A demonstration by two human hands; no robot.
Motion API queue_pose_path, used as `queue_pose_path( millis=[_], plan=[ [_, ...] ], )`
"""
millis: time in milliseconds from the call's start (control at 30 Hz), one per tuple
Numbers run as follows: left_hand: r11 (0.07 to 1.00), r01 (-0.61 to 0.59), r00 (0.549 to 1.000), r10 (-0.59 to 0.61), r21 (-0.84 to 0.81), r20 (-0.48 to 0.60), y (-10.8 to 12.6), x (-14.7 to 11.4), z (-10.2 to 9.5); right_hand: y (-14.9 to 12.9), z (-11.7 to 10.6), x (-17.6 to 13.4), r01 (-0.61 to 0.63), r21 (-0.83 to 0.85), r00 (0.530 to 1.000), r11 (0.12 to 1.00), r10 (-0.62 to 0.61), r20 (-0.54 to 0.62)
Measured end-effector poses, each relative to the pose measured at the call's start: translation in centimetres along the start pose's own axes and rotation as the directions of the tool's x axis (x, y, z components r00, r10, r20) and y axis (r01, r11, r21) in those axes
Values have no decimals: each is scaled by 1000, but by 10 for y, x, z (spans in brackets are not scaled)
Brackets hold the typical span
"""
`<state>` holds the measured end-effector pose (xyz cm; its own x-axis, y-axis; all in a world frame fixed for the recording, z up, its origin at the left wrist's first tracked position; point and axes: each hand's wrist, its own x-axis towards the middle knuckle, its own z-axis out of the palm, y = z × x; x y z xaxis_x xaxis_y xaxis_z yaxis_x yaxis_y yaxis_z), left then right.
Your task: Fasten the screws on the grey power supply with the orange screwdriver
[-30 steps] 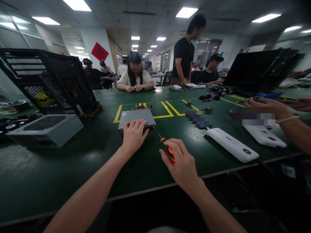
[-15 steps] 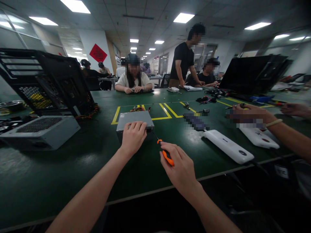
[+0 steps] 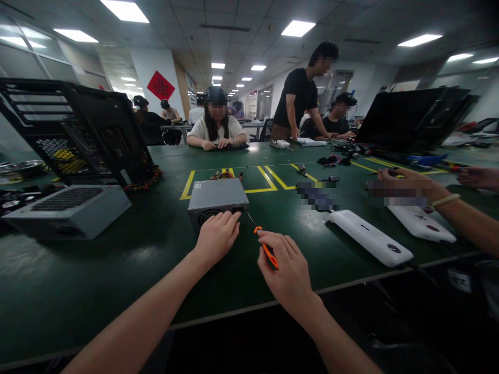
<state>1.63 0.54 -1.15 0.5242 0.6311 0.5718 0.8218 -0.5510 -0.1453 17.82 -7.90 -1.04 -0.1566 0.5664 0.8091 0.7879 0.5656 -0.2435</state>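
Note:
A grey computer power supply (image 3: 218,193) rests on the green table, its fan side facing me and its cables behind it. My left hand (image 3: 217,235) lies against that near face, fingers stretched out together toward the upper right corner; it grips nothing. In my right hand (image 3: 287,272) is an orange-and-black screwdriver (image 3: 270,253), fingers closed around the handle. Its thin shaft points up and left, with the tip at the power supply's near right corner, close to my left fingertips. Whether a screw sits under the tip is too small to tell.
Left stand a second power supply (image 3: 74,210) and an open black computer case (image 3: 105,130). A white power bank (image 3: 370,236) lies to the right, near a co-worker's hand (image 3: 413,187). Yellow tape (image 3: 259,190) marks the table; a black computer case or panel (image 3: 405,119) stands far right.
My left hand has slid down from the power supply's top edge onto its near face. The screwdriver stays at the corner, its handle slightly turned in my right hand.

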Motion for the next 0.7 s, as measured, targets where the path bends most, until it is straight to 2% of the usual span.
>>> queue_pose_path(
  millis=[267, 433, 567, 700],
  plan=[
    [980, 146, 979, -122, -139, 164, 8, 2, 3, -1, 3, -1, -30, 31, 999, 999, 30, 15],
    [919, 317, 922, -241, -236, 303, 12, 3, 3, -1, -1, -4, 8, -20, 999, 1000, -7, 33],
    [867, 370, 910, -266, -334, 318, 13, 3, 2, 2, -4, -4, -18, 21, 1000, 1000, 18, -15],
    [861, 380, 907, -275, -339, 319, 14, 3, 1, 1, -4, -1, -82, 75, 996, 994, 84, -13]
  ],
)
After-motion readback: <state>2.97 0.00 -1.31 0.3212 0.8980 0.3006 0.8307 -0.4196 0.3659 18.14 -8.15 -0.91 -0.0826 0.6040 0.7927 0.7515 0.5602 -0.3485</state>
